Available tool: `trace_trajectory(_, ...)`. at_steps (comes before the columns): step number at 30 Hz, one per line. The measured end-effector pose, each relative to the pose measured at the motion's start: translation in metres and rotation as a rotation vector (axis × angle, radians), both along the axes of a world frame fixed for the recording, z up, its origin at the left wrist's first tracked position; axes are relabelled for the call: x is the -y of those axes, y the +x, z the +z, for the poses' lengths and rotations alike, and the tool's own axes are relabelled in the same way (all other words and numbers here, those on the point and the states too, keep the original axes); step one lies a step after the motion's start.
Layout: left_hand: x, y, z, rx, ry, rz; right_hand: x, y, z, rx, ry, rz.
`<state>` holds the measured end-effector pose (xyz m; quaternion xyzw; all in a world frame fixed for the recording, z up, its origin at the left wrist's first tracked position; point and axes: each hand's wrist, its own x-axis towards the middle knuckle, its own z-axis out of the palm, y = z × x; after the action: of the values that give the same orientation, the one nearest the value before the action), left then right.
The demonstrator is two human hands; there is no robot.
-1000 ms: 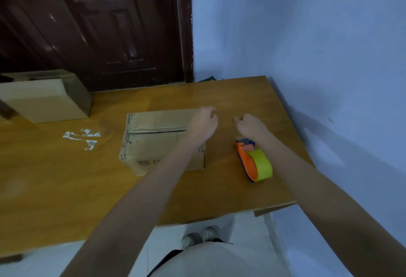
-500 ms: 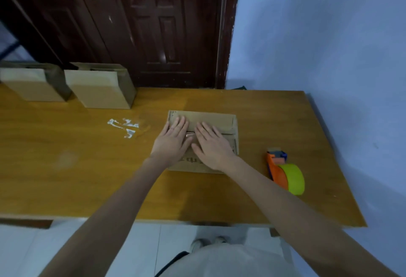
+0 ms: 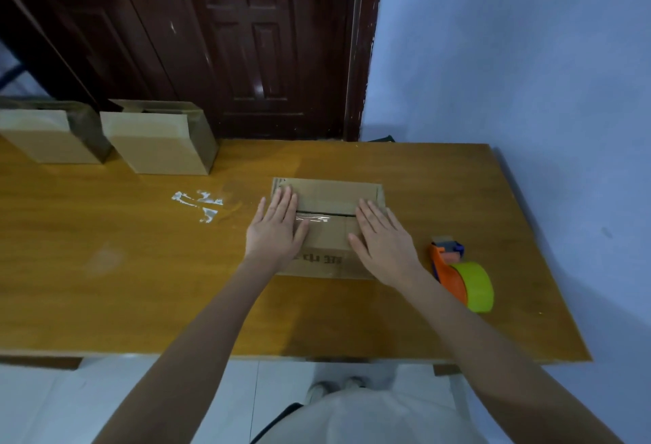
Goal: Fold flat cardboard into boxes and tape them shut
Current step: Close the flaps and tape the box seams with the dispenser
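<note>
**Both palms flat on a taped carton**

The two hands cover much of the cardboard box [image 3: 329,228], so only the middle stretch of its top seam shows, with a glossy strip of clear tape [image 3: 313,219] across it; where the tape ends under either palm cannot be seen. Dark print on the box's near face is too blurred to read. The box sits on the wooden table [image 3: 141,285], right of the middle and closer to the far edge than the near one.

The left hand [image 3: 276,228] lies with fingers straight and together, pressing on the left end of the box top. The right hand [image 3: 382,244] lies likewise, fingers spread a little, on the right end. Neither grips anything.

Just right of the box, near the table's right edge, rests an orange tape dispenser [image 3: 449,272] carrying a yellow-green roll [image 3: 475,286].

Along the far left edge stand two more cardboard boxes [image 3: 155,142], the leftmost cut off by the frame. Their tops look open, but what they hold is hidden. White smears [image 3: 199,202] mark the wood left of the box.
</note>
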<state>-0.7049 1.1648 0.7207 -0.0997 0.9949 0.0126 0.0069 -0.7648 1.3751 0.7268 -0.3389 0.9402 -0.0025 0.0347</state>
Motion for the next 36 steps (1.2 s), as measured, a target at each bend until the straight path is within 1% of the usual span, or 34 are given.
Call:
trace_trajectory(8, -0.012, 0.003, -0.008, -0.085, 0.032, 0.203, -0.002, 0.007, -0.008, 0.034, -0.128, -0.143)
trace_trajectory(11, -0.016, 0.006, -0.006, -0.136, 0.138, 0.289, 0.000, 0.011, -0.010, 0.049, -0.194, -0.200)
trace_trajectory(14, -0.019, 0.010, -0.003, -0.152, 0.262, 0.319, -0.002, 0.016, -0.007, 0.188, -0.347, -0.327)
trace_trajectory(17, -0.014, 0.009, 0.001, -0.129, 0.340, 0.310, -0.006, 0.012, -0.001, 0.317, -0.442, -0.307)
trace_trajectory(20, -0.017, 0.007, 0.007, -0.115, 0.364, 0.322, -0.010, 0.004, 0.001, 0.374, -0.472, -0.280)
trace_trajectory(22, -0.025, 0.007, 0.010, -0.124, 0.417, 0.350, -0.014, -0.005, 0.003, 0.347, -0.430, -0.244)
trace_trajectory(24, -0.039, 0.010, 0.014, -0.137, 0.499, 0.391, -0.018, -0.018, 0.008, 0.252, -0.333, -0.249)
trace_trajectory(26, -0.057, 0.013, 0.016, -0.132, 0.585, 0.417, -0.022, -0.028, 0.010, 0.141, -0.327, -0.374)
trace_trajectory(28, -0.076, 0.017, 0.017, -0.116, 0.642, 0.431, -0.024, -0.031, 0.010, 0.094, -0.411, -0.529)
trace_trajectory(30, -0.087, 0.019, 0.018, -0.101, 0.650, 0.444, -0.024, -0.023, 0.009, 0.173, -0.563, -0.673)
trace_trajectory(32, -0.082, 0.019, 0.021, -0.157, 0.555, 0.439, -0.021, -0.007, 0.008, 0.358, -0.717, -0.786)
trace_trajectory(34, -0.064, 0.011, 0.023, -0.269, 0.462, 0.393, -0.015, 0.013, 0.008, 0.563, -0.835, -0.816)
trace_trajectory(35, -0.051, 0.005, 0.023, -0.297, 0.468, 0.370, -0.012, 0.021, 0.007, 0.653, -0.908, -0.824)
trace_trajectory(36, -0.039, -0.003, 0.023, -0.285, 0.511, 0.357, -0.008, 0.028, 0.007, 0.735, -0.978, -0.834)
